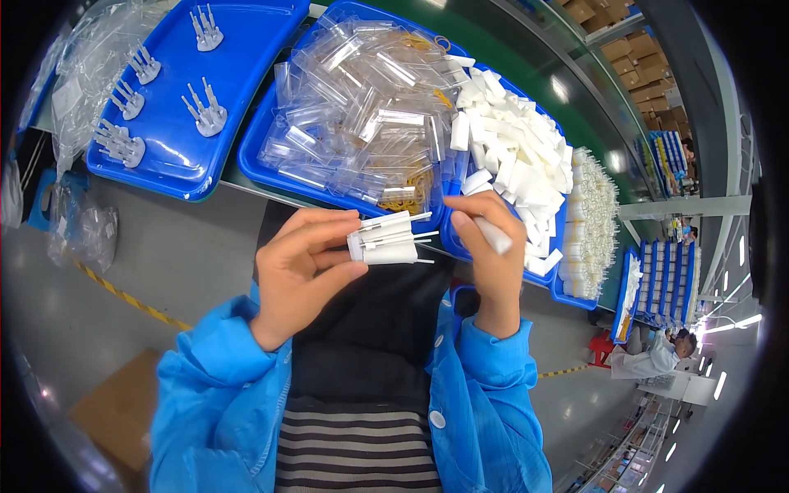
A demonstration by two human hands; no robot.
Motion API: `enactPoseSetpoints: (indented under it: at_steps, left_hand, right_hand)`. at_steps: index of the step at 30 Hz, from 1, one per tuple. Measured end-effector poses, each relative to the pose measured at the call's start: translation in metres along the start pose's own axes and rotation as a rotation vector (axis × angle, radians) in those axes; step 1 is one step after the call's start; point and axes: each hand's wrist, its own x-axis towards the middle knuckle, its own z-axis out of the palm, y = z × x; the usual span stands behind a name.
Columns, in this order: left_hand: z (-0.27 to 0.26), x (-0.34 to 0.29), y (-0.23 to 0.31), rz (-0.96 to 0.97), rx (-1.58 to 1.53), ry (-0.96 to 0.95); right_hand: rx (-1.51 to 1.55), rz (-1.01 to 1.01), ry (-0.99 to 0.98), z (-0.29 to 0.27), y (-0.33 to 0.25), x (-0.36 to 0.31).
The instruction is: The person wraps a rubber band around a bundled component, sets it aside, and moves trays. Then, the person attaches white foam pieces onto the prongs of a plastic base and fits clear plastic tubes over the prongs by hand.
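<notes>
In front of my lap, my left hand [297,267] is closed round the base of a white plastic pronged part [393,240]. Its thin prongs point right, and white pieces sit between or beside them; exactly how they fit is hard to see. My right hand [497,267], just to the right, pinches a small white foam-like block [493,236] between thumb and fingers, apart from the pronged part. Beyond that hand, many similar white blocks [526,164] are heaped in a blue tray [462,246].
A blue tray [253,168] holds clear plastic sleeves [362,99] and yellow rubber bands [403,195]. Several pronged parts [211,119] stand in another blue tray [185,70] at far left. White pieces [593,222] are packed at right. A person [653,355] sits farther off.
</notes>
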Motion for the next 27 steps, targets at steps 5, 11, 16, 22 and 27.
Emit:
enactPoseSetpoints:
  at_steps: [5,11,16,22,27]
  left_hand:
    - [-0.004,0.003,-0.001,-0.041,-0.058,0.0]
    - [-0.009,-0.001,0.0,-0.01,-0.129,0.036]
    - [-0.003,-0.001,-0.006,-0.069,-0.186,-0.028]
    - [-0.003,-0.004,0.002,-0.095,-0.231,-0.013]
    - [-0.009,-0.001,0.002,-0.046,-0.11,-0.039]
  right_hand:
    - [0.423,0.257,-0.151,0.003,0.008,0.003]
    - [0.249,0.12,-0.038,0.011,0.007,0.001]
    - [-0.169,-0.057,0.208,0.001,0.02,-0.008]
    - [0.261,0.091,0.097,-0.009,0.031,-0.015]
    - [0.254,-0.088,0.108,0.001,0.017,-0.015]
